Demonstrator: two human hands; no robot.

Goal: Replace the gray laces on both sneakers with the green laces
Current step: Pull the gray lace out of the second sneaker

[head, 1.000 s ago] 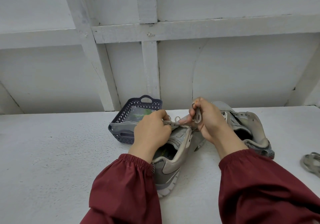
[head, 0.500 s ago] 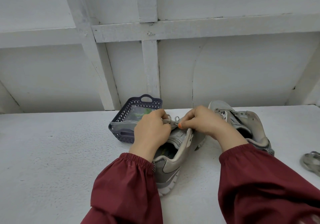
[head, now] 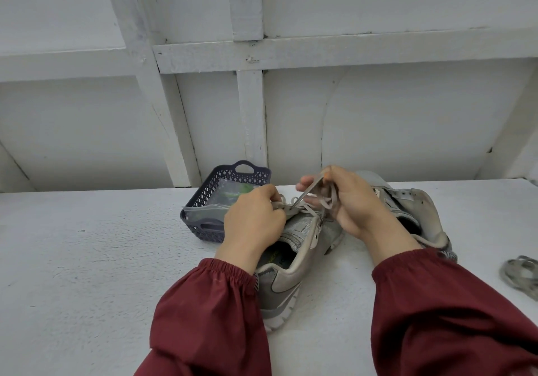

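A gray sneaker [head: 294, 262] lies in the middle of the white table, heel toward me. My left hand [head: 253, 221] grips its upper by the eyelets. My right hand [head: 346, 201] pinches the gray lace [head: 307, 194] and holds it taut, raised up and to the right of the eyelets. The second gray sneaker [head: 413, 207] lies behind my right hand with no lace visible in its eyelets. Green laces [head: 241, 191] in a clear bag sit in the dark blue basket [head: 203, 201].
A loose gray lace [head: 521, 274] lies coiled at the table's right edge. The white table [head: 102, 259] runs back to a white panelled wall close behind the basket and the shoes.
My right hand dropped to the eyelets half a second ago, then rose again up and right, drawing a length of gray lace out. My left hand stayed on the shoe.
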